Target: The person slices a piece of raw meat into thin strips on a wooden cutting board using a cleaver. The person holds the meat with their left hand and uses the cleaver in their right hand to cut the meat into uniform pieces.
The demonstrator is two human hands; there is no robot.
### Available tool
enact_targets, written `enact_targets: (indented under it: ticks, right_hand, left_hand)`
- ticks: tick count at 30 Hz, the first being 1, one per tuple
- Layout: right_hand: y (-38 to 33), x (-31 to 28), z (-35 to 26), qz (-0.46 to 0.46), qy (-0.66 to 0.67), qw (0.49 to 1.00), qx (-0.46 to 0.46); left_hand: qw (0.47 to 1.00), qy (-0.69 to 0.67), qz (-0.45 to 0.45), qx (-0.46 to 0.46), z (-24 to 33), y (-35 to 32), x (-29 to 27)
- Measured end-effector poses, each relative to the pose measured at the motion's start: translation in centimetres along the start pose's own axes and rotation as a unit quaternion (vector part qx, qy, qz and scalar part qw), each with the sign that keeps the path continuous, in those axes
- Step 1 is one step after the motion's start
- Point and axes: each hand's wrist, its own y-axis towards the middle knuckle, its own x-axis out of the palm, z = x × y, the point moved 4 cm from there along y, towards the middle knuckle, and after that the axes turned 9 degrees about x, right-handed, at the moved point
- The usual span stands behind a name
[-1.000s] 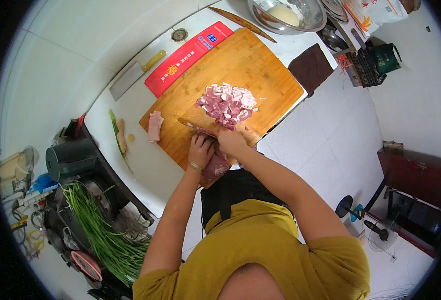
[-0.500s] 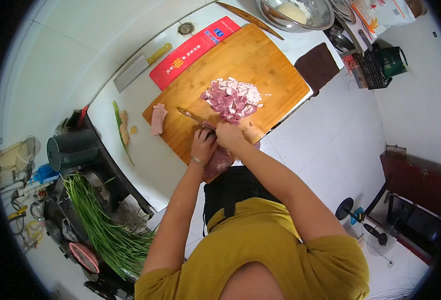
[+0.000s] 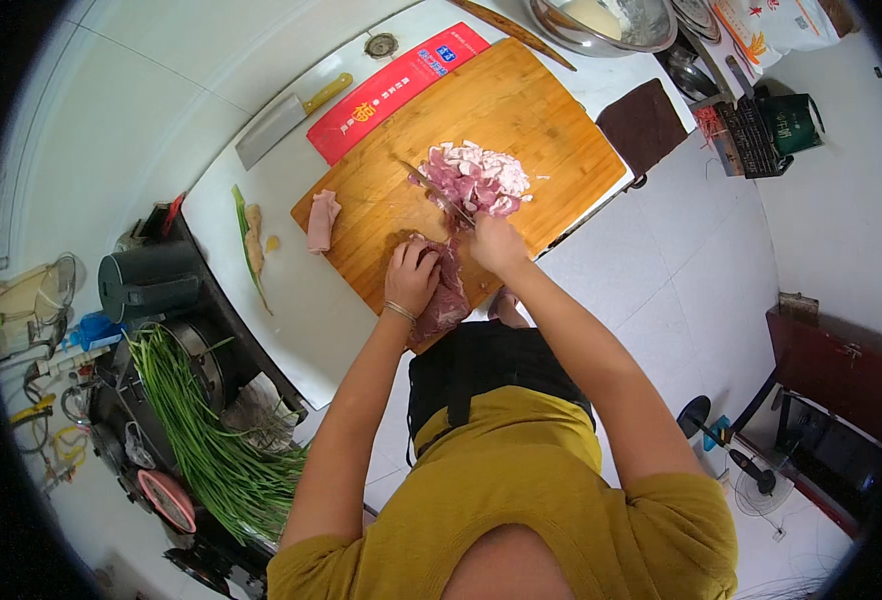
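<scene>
My right hand (image 3: 498,243) is closed round the handle of a knife (image 3: 431,187), whose blade points up and left beside the cut meat. A pile of sliced pink and white meat (image 3: 473,180) lies on the wooden cutting board (image 3: 551,120). My left hand (image 3: 413,279) grips a larger piece of raw red meat (image 3: 447,297) at the board's near edge, fingers curled against its top. A rolled pale pink piece of meat (image 3: 322,221) rests on the board's left corner. The knife's handle is hidden in my right hand.
Beyond the board lie a red box (image 3: 391,95) and a cleaver (image 3: 273,128) with a yellow handle. Ginger (image 3: 252,235) sits at the left by a green stalk. A metal bowl (image 3: 581,42) with dough stands at the back, and green vegetables (image 3: 201,430) are heaped at lower left.
The knife has moved right and away from my left hand, up to the sliced pile. My left hand stays on the large piece of meat, which now shows more fully.
</scene>
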Motion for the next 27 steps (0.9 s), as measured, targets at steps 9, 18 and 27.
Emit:
enact_targets:
  ticks: [9,18,27]
  right_hand:
    - [-5.7,2.6,3.3,-0.063,-0.045,0.996,0.038]
    - [-3.6,4.2,1.5,-0.089,-0.089,0.991,0.038]
    - [-3.0,5.1,3.2,-0.076,-0.048,0.995,0.038]
  left_hand:
    - [0.998,0.010,-0.040,0.051,1.4,0.2,0.7]
    - [0.998,-0.006,-0.040,0.050,1.1,0.7,2.3]
    - [0.999,-0.007,-0.024,0.047,0.9,1.0,1.9]
